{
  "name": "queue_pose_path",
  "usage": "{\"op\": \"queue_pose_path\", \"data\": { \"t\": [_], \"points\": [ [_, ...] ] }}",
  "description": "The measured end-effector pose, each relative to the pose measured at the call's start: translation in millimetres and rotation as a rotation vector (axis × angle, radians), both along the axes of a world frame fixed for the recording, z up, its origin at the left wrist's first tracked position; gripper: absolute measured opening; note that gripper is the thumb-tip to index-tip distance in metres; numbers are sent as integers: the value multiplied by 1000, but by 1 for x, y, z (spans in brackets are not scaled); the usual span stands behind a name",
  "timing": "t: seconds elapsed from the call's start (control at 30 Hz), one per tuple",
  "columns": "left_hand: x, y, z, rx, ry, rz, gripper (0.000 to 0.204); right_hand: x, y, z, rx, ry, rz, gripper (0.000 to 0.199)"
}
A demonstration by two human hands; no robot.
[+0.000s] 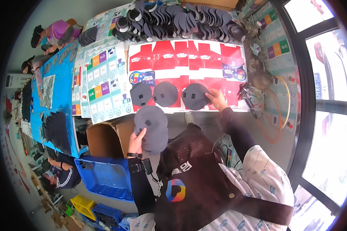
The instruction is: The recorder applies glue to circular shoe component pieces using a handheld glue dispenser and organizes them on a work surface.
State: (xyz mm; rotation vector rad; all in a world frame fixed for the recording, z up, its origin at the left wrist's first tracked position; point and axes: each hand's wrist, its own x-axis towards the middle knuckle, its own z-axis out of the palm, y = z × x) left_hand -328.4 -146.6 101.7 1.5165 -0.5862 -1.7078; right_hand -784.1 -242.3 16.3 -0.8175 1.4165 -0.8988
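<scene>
My left hand (136,142) is closed round the left edge of several flat grey rounded pads (154,136), held fanned out just off the table's front edge. A small black square shows on the top one. With thumb and fingers, my right hand (218,99) grips the right edge of another grey pad (196,97) lying on the red and white printed sheets. To its left lie two more pads, the middle pad (165,94) and the left pad (141,94), each with small dark squares on it.
Long rows of grey curved pieces (173,21) line the table's back. At the right edge lies a spray gun (247,99) with an orange hose (272,140). A blue crate (104,179) stands on the floor to the left. Other people sit at a blue table (61,92).
</scene>
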Motion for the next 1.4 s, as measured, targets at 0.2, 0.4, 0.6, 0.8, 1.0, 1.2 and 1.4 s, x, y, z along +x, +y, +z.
{"op": "queue_pose_path", "data": {
  "t": [0.2,0.4,0.6,0.8,1.0,1.2,1.4],
  "points": [
    [-15,7,22,43,-13,110,36,-8,-36,-22,84,-4,155,18],
    [-28,9,24,24,19,175,33,-5,-52,-50,142,-66,204,22],
    [-42,-6,28,52,64,147,36,3,-51,-40,-128,517,273,38],
    [-83,-60,39,10,79,-201,39,67,-36,96,-163,-108,404,46],
    [-110,-91,36,14,78,-549,41,51,-32,63,-229,129,181,29],
    [-73,-75,39,-11,61,-218,40,-88,-9,27,-136,74,-34,30],
    [-51,-64,24,29,76,-82,34,-145,13,5,109,126,64,30]
  ]
}}
